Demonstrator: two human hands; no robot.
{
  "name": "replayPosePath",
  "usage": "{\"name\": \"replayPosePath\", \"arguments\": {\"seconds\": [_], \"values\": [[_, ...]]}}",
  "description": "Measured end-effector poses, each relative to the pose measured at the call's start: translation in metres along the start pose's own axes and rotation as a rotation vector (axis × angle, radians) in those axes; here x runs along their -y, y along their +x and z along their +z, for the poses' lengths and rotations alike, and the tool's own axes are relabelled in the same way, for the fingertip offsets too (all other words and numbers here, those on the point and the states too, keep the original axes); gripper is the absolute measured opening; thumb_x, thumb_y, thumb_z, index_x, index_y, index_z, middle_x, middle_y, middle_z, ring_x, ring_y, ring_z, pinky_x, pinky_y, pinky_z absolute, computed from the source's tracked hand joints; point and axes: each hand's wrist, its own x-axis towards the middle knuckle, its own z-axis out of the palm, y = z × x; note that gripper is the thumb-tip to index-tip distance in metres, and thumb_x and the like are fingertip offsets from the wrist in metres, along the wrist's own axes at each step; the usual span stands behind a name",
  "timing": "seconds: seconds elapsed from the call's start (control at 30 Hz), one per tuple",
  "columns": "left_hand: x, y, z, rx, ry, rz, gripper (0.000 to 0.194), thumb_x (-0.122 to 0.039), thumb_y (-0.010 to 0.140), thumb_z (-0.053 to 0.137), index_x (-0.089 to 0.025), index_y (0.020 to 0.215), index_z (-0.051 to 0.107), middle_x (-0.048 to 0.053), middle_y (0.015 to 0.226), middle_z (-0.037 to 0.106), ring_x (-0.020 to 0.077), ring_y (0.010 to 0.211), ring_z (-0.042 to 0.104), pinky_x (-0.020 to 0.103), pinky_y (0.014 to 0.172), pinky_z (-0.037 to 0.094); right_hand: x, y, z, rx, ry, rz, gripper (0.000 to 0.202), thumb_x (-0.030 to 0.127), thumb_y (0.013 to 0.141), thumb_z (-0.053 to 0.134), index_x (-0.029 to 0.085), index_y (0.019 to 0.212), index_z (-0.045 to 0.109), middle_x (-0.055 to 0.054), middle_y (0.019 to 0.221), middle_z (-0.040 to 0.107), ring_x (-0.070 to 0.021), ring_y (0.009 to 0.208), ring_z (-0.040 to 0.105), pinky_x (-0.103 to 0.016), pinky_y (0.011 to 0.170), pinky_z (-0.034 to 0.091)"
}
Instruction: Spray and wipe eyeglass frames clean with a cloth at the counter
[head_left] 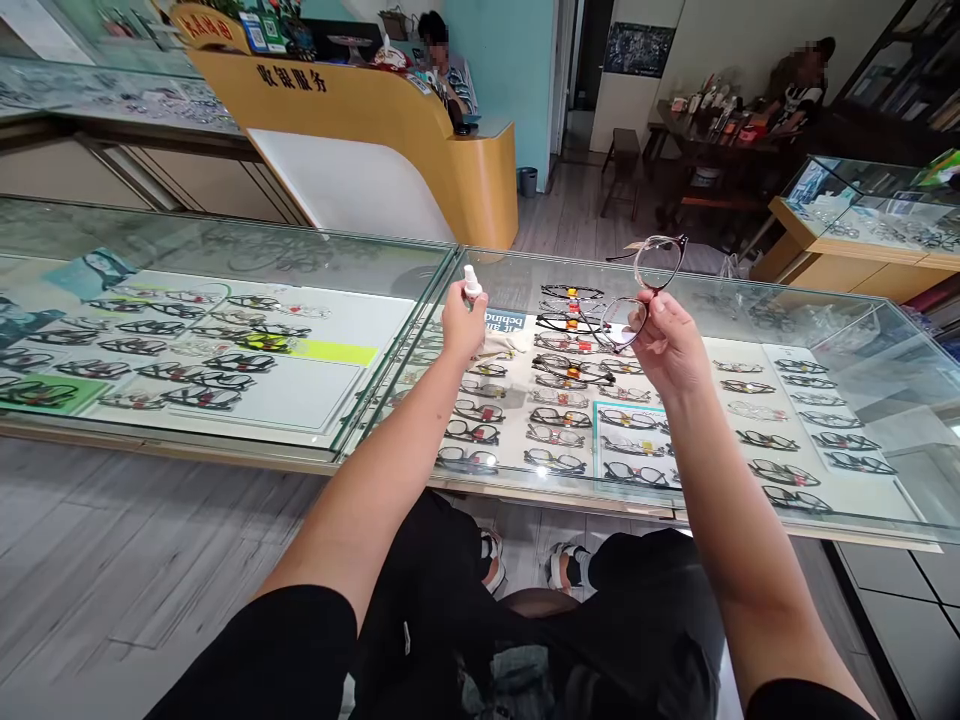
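My left hand (463,325) is closed round a small spray bottle (471,281), whose white nozzle sticks up above the fingers. In my right hand (670,340) a pair of eyeglasses (658,290) with thin dark rims is pinched near the bridge, its lenses tilted and one temple pointing away to the left. Both hands are raised above the glass display case (517,262). Between them, on the glass, several dark eyeglasses (573,322) lie in a column. A pale cloth (506,342) lies just right of my left hand.
Rows of eyeglasses (555,436) fill the case under the glass. A second glass case (247,240) adjoins on the left. Behind stands a yellow counter (484,180) with a seated person (450,75). Another person (799,95) sits at a cluttered table (705,135) at back right.
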Motion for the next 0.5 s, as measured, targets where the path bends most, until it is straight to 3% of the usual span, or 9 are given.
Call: {"name": "replayPosePath", "arguments": {"seconds": [0.13, 0.2, 0.27, 0.37, 0.5], "values": [[-0.011, -0.002, -0.004, -0.041, 0.048, 0.014, 0.017, -0.033, 0.099, 0.068, -0.023, 0.112, 0.064, 0.006, 0.109, 0.070, 0.0232, 0.109, 0.065, 0.034, 0.108, 0.045, -0.001, 0.000, 0.000, -0.022, -0.064, 0.003, 0.038, 0.059, 0.077, 0.091, 0.029, 0.092, 0.073, 0.003, 0.071, 0.045, -0.0154, 0.063, 0.039, -0.033, 0.061, 0.042], [-0.025, -0.004, -0.007, -0.100, -0.015, 0.062, 0.021, -0.037, 0.102, 0.067, -0.023, 0.117, 0.063, 0.007, 0.116, 0.070, 0.0232, 0.114, 0.065, 0.033, 0.108, 0.046, 0.000, -0.001, 0.001, -0.035, -0.065, -0.004, 0.039, 0.059, 0.075, 0.092, 0.029, 0.090, 0.072, 0.001, 0.075, 0.052, -0.0151, 0.065, 0.039, -0.034, 0.062, 0.041], [-0.045, -0.009, -0.009, -0.085, -0.140, 0.095, 0.026, -0.042, 0.103, 0.066, -0.025, 0.122, 0.061, 0.007, 0.120, 0.070, 0.0218, 0.115, 0.066, 0.031, 0.105, 0.049, 0.000, -0.001, 0.002, -0.049, -0.048, -0.024, 0.040, 0.058, 0.073, 0.094, 0.029, 0.088, 0.070, -0.001, 0.084, 0.060, -0.0150, 0.067, 0.041, -0.034, 0.063, 0.042], [-0.076, -0.023, -0.011, 0.160, -0.412, 0.028, 0.029, -0.048, 0.102, 0.067, -0.028, 0.121, 0.058, 0.005, 0.112, 0.070, 0.0191, 0.109, 0.068, 0.028, 0.093, 0.056, 0.000, -0.002, 0.005, -0.052, -0.037, -0.046, 0.041, 0.055, 0.071, 0.096, 0.028, 0.085, 0.069, -0.002, 0.095, 0.067, -0.0155, 0.071, 0.046, -0.033, 0.065, 0.044], [-0.104, -0.043, -0.013, 0.600, -0.756, -0.225, 0.034, -0.045, 0.091, 0.080, -0.028, 0.112, 0.060, 0.001, 0.093, 0.065, 0.0170, 0.087, 0.067, 0.026, 0.072, 0.058, -0.005, -0.004, 0.008, -0.026, -0.122, -0.033, 0.034, 0.051, 0.075, 0.095, 0.028, 0.082, 0.070, -0.002, 0.091, 0.065, -0.0182, 0.080, 0.054, -0.034, 0.072, 0.049]]}}
